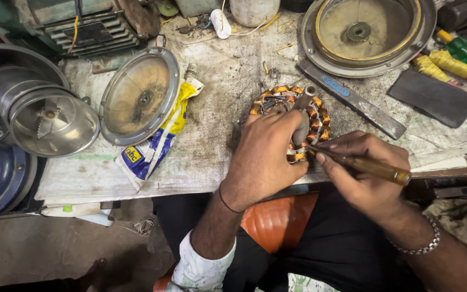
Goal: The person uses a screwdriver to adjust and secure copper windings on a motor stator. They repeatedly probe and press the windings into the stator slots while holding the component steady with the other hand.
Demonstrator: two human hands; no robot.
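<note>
The left hand (268, 154) grips the grey shaft of a copper-wound stator (290, 121) lying near the front edge of the bench (217, 108). The right hand (360, 170) is closed around a wooden-handled tool (371, 167), its tip touching the stator's windings.

wound stator (298, 121) on workbench (217, 135), round cover (139, 96) left, housing (366, 35) behind right

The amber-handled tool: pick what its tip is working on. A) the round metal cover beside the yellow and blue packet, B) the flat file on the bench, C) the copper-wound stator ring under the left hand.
C: the right hand points the amber-handled tool into the copper-wound stator ring, which the left hand grips.
</note>
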